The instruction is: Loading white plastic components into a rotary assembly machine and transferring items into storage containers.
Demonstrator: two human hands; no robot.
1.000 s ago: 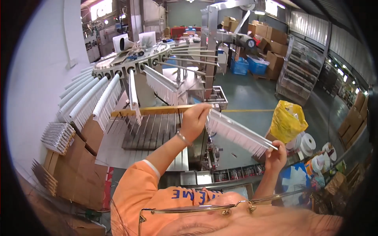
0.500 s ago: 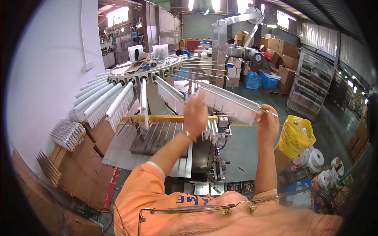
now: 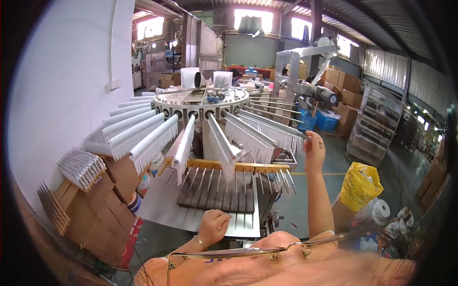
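My right hand (image 3: pixel 313 148) is closed around the outer end of a thin metal rod, its fingers pinched at the tip. From this rod hangs a white fringed strip (image 3: pixel 272 128). My left hand (image 3: pixel 213 229) is low, over the near edge of a metal sheet (image 3: pixel 245 229), with curled fingers; what they hold, if anything, is hidden. Beyond it, a wooden bar (image 3: pixel 229 166) with several thin metal rods rests above a dark slab (image 3: pixel 217 199). A round metal hub (image 3: pixel 202 100) carries spokes all around, many wrapped in white fringed material.
Racks of white-tipped pins (image 3: pixel 81 168) stand on cardboard boxes (image 3: pixel 95 209) at the left, beside a white wall (image 3: pixel 71 86). To the right are a yellow bag (image 3: pixel 361 187), white rolls (image 3: pixel 380 209) and a wheeled rack (image 3: pixel 374 126). A metal arm machine (image 3: pixel 310 71) stands behind.
My left hand has dropped from beside the hanging strip to the metal sheet's near edge, its fingers curling. My right hand stays at the rod's end. The view has shifted left.
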